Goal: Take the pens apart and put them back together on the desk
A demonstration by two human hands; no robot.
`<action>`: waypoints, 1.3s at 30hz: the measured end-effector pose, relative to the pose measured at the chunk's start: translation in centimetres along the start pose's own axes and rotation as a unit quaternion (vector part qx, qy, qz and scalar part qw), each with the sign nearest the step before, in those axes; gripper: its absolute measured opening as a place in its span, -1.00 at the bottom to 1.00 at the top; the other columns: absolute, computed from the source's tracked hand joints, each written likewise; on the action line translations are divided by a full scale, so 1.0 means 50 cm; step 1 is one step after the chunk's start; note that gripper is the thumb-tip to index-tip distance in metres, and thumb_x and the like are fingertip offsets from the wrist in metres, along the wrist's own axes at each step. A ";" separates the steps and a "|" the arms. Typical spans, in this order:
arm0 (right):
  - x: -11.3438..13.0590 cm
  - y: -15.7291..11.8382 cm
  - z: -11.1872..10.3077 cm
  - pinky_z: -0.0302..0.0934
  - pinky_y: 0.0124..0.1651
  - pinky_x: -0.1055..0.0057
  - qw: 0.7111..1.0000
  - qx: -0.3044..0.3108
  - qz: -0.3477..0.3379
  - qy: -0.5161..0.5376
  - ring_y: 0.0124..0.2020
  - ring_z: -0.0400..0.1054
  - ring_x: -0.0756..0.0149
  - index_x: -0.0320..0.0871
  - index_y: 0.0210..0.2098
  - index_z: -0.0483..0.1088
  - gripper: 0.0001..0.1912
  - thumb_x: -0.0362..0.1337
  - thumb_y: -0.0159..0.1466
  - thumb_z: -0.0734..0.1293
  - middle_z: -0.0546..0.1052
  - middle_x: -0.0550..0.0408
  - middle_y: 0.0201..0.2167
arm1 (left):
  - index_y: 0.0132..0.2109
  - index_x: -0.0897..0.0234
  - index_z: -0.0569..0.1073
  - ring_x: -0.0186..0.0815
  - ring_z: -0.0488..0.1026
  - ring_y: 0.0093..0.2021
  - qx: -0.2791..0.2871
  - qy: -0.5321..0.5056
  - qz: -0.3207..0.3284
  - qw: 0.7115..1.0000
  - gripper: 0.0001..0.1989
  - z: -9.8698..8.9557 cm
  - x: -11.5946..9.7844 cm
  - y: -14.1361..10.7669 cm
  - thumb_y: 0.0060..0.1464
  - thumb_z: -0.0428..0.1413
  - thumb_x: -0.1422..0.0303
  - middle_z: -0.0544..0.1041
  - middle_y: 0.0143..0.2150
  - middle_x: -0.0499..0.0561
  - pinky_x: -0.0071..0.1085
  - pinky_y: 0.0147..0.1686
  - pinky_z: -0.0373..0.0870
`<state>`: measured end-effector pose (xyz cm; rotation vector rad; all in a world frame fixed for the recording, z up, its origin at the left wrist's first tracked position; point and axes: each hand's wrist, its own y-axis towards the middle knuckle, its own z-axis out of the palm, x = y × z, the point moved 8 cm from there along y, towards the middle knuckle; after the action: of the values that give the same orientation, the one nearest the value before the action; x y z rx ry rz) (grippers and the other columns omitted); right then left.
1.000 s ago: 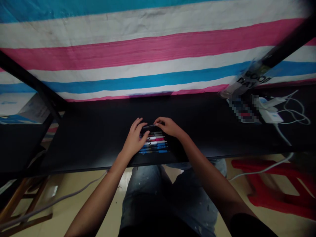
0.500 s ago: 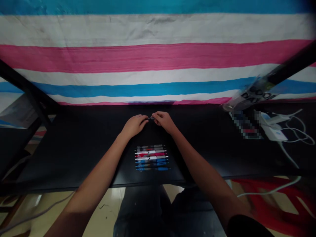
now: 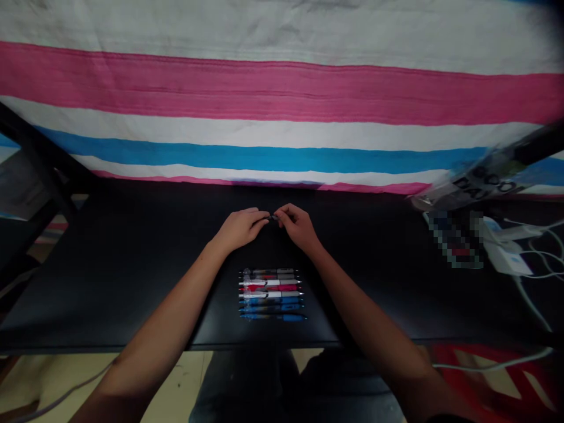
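Observation:
My left hand is closed, thumb and fingertips pinching one end of a slim dark pen. Only a short stretch of that pen shows; the fingers hide the rest. At its other end the fingers of my right hand are also closed round it, fingertips close to those of the left. Both hands are low over the black table. Nearer to me, below the hands, several pens lie side by side in a row: black-grey at the top, then white and red, with blue ones at the bottom.
A striped sheet hangs behind the table. To the right are a clear plastic bag with lettering, a blurred-out flat object and a white power strip with tangled cables. A red stool stands below the right edge.
The view has tilted down and shifted slightly, so the table and pens sit a little differently in the picture. Both hands stay together on the dark pen.

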<state>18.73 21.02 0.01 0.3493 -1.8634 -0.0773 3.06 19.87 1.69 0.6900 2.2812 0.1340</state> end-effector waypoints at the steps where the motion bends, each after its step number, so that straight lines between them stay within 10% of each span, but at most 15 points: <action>1: 0.001 0.000 0.001 0.24 -0.25 0.34 1.000 0.001 -0.006 -0.009 -0.39 0.35 0.30 -0.11 -0.30 0.44 -0.77 -0.09 0.34 0.30 0.48 0.13 -0.44 | 0.01 0.12 0.62 -0.10 0.56 -0.18 0.003 -0.004 0.001 1.000 -0.70 0.002 0.004 0.001 0.31 0.05 0.18 0.62 -0.17 0.10 -0.26 -0.13 0.45; 9: -0.017 0.002 0.008 0.34 -0.14 0.31 0.999 0.014 0.002 0.050 -0.20 0.45 0.24 -0.09 -0.13 0.43 -0.70 -0.08 0.21 0.42 0.53 0.05 -0.21 | 0.00 0.14 0.63 -0.15 0.53 -0.31 -0.003 0.022 -0.013 1.000 -0.68 -0.011 0.008 0.001 0.30 0.04 0.19 0.61 -0.25 0.09 -0.26 -0.18 0.44; 16: -0.014 0.001 0.008 0.21 -0.42 0.37 0.998 0.035 0.037 0.045 -0.54 0.30 0.36 -0.12 -0.34 0.45 -0.68 0.01 0.32 0.32 0.45 0.14 -0.52 | 0.03 0.13 0.61 -0.14 0.54 -0.26 -0.001 0.033 -0.005 0.999 -0.69 -0.016 -0.003 0.000 0.30 0.08 0.15 0.62 -0.16 0.08 -0.29 -0.19 0.41; 24: -0.009 0.004 0.013 0.35 -0.18 0.31 0.996 0.045 0.004 0.074 -0.26 0.45 0.26 -0.11 -0.23 0.45 -0.75 -0.10 0.19 0.44 0.54 0.06 -0.24 | 0.03 0.14 0.61 -0.06 0.57 -0.16 0.010 0.063 -0.006 0.998 -0.68 -0.013 0.001 0.000 0.33 0.04 0.17 0.65 -0.10 0.10 -0.23 -0.16 0.44; 31: -0.022 0.004 0.011 0.21 -0.45 0.40 0.995 0.021 0.054 0.078 -0.58 0.29 0.41 -0.14 -0.30 0.45 -0.63 0.06 0.28 0.36 0.47 0.15 -0.52 | 0.06 0.15 0.57 -0.15 0.58 -0.14 0.033 0.084 -0.004 0.996 -0.69 -0.016 -0.011 0.000 0.36 0.01 0.19 0.65 -0.07 0.05 -0.29 -0.14 0.42; 39: -0.015 0.006 0.009 0.24 -0.27 0.38 0.996 0.028 -0.004 0.087 -0.38 0.38 0.35 -0.13 -0.26 0.47 -0.83 -0.19 0.20 0.42 0.51 0.11 -0.35 | 0.03 0.17 0.55 -0.23 0.55 -0.25 0.049 0.123 -0.030 0.991 -0.74 -0.019 -0.015 -0.001 0.35 0.04 0.23 0.65 -0.11 0.02 -0.35 -0.24 0.36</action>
<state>18.47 21.44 -0.77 0.3898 -1.6945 0.0003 2.81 19.56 2.83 0.6866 2.5567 0.0833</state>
